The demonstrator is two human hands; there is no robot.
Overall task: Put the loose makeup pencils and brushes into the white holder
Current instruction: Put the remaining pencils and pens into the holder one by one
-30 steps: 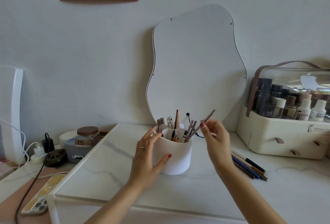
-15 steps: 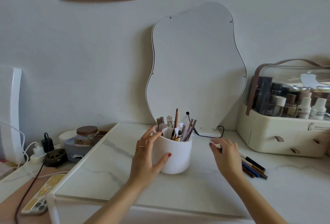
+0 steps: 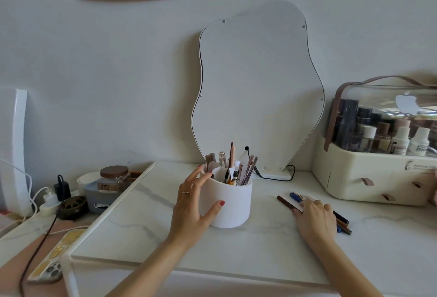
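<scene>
Left fingers (image 3: 198, 178) spread, gripping white holder (image 3: 234, 202); right fingers (image 3: 299, 209) together on pencils (image 3: 286, 202) near organizer (image 3: 354, 173).

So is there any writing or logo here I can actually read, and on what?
No words read clearly.
Apple logo, a sign only: on the clear lid of the makeup box.
Small print on the box front: blurred.
Label on the white bottle: blurred.
Label on the jar: too small.

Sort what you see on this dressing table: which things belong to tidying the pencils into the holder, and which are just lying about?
Job in hand: white holder, held by the left hand; loose pencils, under the right hand.

Lying about: mirror, cosmetics case, jar, phone, charger.
</scene>
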